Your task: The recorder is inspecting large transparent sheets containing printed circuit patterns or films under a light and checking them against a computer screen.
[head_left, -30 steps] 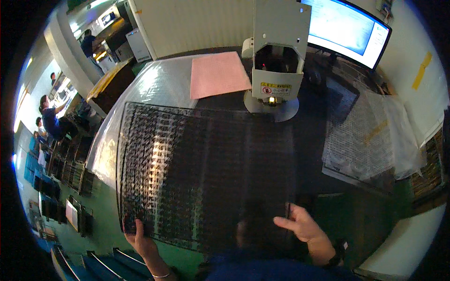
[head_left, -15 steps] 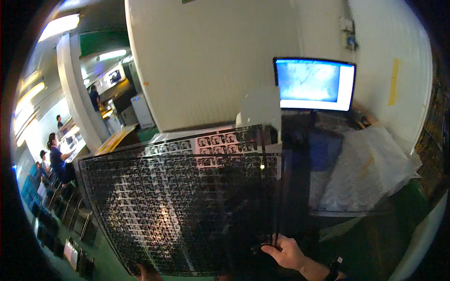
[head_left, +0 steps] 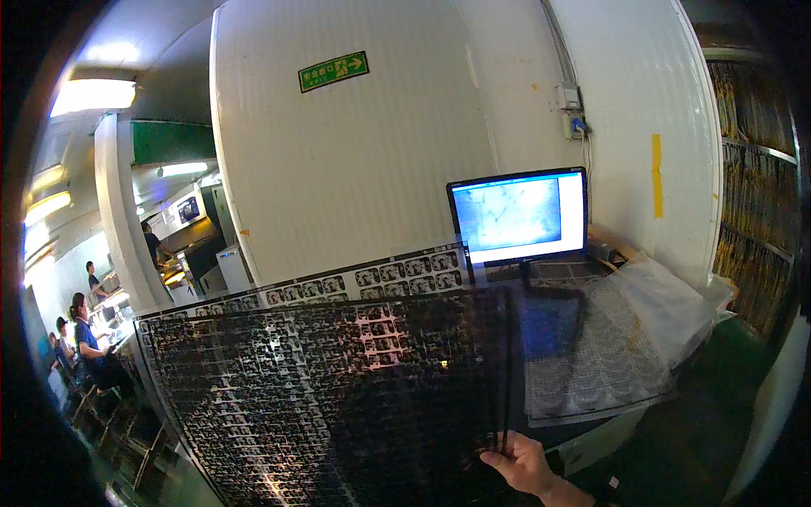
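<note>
A large see-through film sheet [head_left: 338, 389] printed with rows of small dark patterns stands nearly upright in front of me and fills the lower middle of the view. My right hand [head_left: 522, 465] grips its lower right edge, with the fingers curled round the edge. A second sheet edge shows just behind the top of the first. My left hand is out of sight, below the frame or behind the sheet.
A lit monitor [head_left: 517, 215] stands behind the sheet against a white wall. A pile of clear sheets [head_left: 625, 338] lies on the table at right. Shelves [head_left: 760, 228] line the far right. Several people [head_left: 84, 334] work at benches far left.
The sheet has gone from lying flat on the table to standing upright. The view has tipped up to the wall and monitor. My left hand has dropped out of sight.
</note>
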### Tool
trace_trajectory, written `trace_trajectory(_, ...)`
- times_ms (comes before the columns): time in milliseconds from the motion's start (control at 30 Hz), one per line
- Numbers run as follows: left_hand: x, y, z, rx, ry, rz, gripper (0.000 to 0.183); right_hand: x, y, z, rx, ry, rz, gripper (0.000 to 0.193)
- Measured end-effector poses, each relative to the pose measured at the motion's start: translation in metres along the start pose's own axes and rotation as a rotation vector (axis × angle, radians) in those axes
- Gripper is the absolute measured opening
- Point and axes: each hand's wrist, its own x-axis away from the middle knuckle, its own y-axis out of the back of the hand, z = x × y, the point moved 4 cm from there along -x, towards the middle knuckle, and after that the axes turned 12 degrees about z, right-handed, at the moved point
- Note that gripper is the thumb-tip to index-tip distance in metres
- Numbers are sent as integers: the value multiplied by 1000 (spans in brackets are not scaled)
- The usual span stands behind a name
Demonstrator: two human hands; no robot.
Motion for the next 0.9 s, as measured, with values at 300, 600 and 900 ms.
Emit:
trace_trajectory(300,-4,-53,-2,-250,-49,113,38,-7,2,1,16,59,12,10)
trace_trajectory(600,4,-56,-5,-365,-95,72,31,-11,2,11,-39,92,10,11)
trace_trajectory(900,6,-12,-9,-411,-65,42,25,-6,3,11,-11,106,43,10)
